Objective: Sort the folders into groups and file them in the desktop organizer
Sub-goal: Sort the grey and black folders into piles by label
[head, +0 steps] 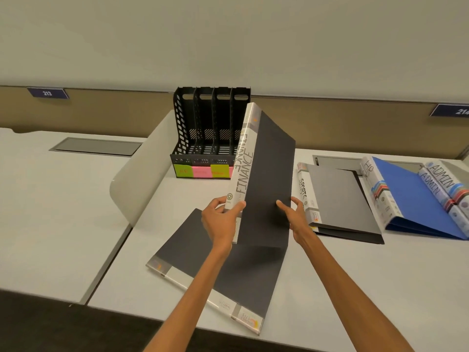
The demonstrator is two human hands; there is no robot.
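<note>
I hold a black folder (269, 168) upright over the desk, its white spine reading FINANCE. My left hand (222, 219) grips the lower spine; my right hand (295, 214) clasps the cover's right edge. Behind it stands the black mesh desktop organizer (200, 128) with several empty slots and green and pink sticky labels along its base. Another black folder (228, 273) lies flat under my forearms. To the right lies a black SPORTS folder (340, 199) stacked on a second black one. Further right is a blue HR folder (416, 199) with two ADMIN folders (444, 184) on it.
A rounded white divider panel (137, 179) stands left of the organizer. Grey cable hatches (96, 146) are set into the desks. A beige partition with numbered blue plates (48, 93) runs along the back. The desk's front edge is near my elbows.
</note>
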